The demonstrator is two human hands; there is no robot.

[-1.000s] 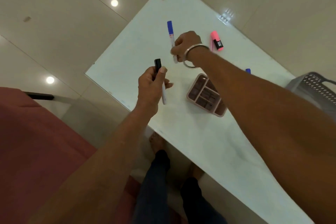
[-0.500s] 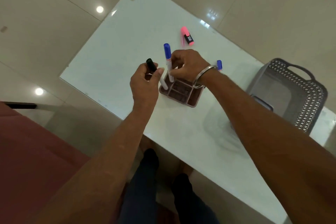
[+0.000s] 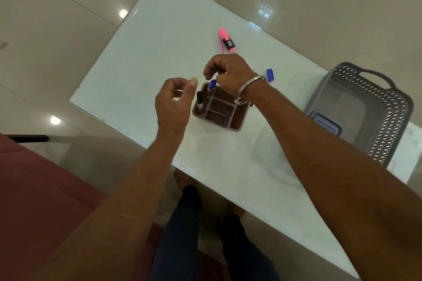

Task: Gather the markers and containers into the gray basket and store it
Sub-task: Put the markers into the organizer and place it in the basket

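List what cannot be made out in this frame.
All in the head view:
1. Whether the right hand touches the blue-capped marker in the organizer: its curled fingers cover the contact.
2. The second blue marker: mostly behind the right wrist.
3. The blue-lidded container in the gray basket: partly behind the right forearm.
4. The pink highlighter label: too small to read.

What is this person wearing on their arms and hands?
Both forearms are bare, no sleeves in view. Neither the left hand nor the right hand has a glove. The only item is a thin, plain silver metal bangle round the right wrist.
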